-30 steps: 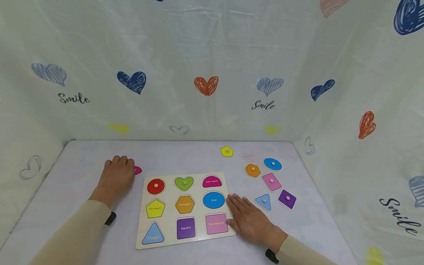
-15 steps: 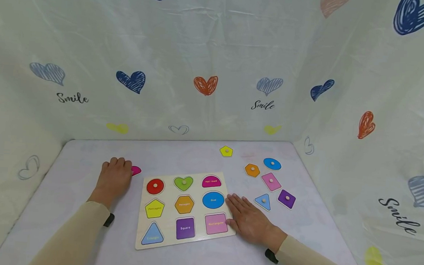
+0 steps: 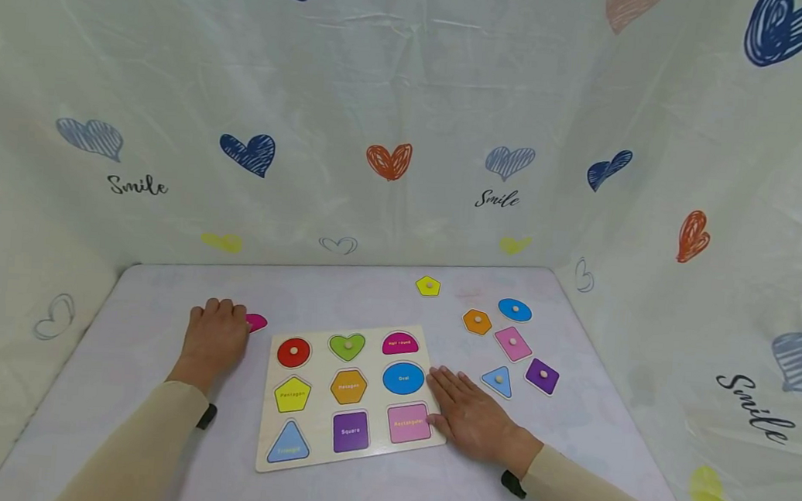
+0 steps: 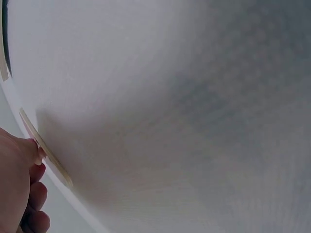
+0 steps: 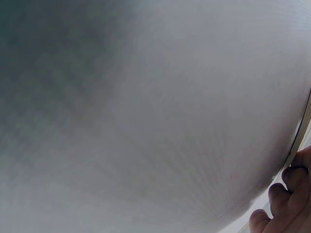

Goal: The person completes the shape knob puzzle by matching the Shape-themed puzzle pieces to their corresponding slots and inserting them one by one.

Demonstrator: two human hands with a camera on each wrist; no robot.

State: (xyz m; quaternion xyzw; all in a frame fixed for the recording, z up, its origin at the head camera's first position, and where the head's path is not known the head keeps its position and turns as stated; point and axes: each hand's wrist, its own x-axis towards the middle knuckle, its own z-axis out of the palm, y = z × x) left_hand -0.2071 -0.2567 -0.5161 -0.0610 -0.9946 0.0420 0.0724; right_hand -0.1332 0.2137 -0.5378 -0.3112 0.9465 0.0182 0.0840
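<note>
My left hand (image 3: 215,338) pinches a magenta half-round puzzle piece (image 3: 256,323) just left of the puzzle board (image 3: 312,462). In the left wrist view the thumb and a finger grip that piece near its middle, its wooden edge towards the camera; the other fingers are curled. Much of the piece is hidden by the hand in the head view. My right hand (image 3: 473,418) lies flat with straight fingers against the board's right edge. A red circle piece (image 3: 294,352) and a green heart piece (image 3: 347,346), both knobbed, sit in the board; its other shapes are printed slots with names.
Right of the board lie a blue triangle (image 3: 498,381), a purple square (image 3: 542,377), a pink rectangle (image 3: 513,344), an orange hexagon (image 3: 477,322) and a blue oval (image 3: 515,310). A yellow pentagon (image 3: 429,286) lies near the table's back edge. Heart-printed curtains surround the table.
My left hand has shifted slightly left along with the half-round piece. The right hand and the board have stayed put.
</note>
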